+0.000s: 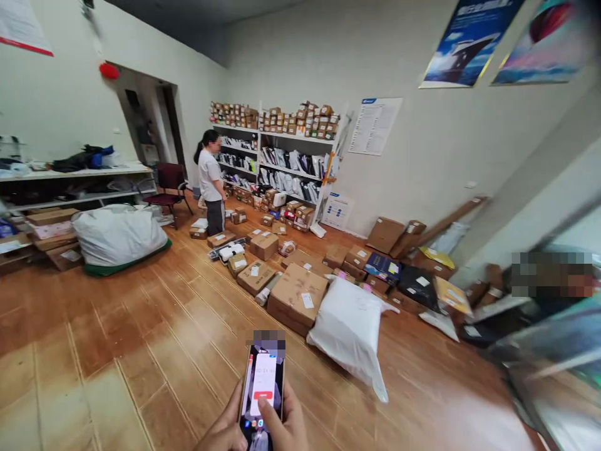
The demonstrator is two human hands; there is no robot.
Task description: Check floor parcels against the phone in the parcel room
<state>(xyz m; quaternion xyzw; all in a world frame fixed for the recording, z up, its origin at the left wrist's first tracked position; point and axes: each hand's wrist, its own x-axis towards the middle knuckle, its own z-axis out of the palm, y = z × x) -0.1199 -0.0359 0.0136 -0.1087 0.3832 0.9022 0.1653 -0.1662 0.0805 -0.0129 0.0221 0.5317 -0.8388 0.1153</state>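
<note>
Both hands grip a phone at the near edge: left hand fingers wrapped on it, right hand thumb touching its screen. Far ahead, parcels cover the floor.

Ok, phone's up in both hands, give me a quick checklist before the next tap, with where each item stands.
1. Phone held by both hands: ok, left hand at its side, right hand cupping it.
2. Screen lit: ok, a white panel with a red button shows.
3. Right thumb on the screen: ok, just under the red button.
4. Screen text readable: cannot tell, too small.
5. Floor just ahead of the hands: ok, bare boards; the white bag lies to the right.
</note>
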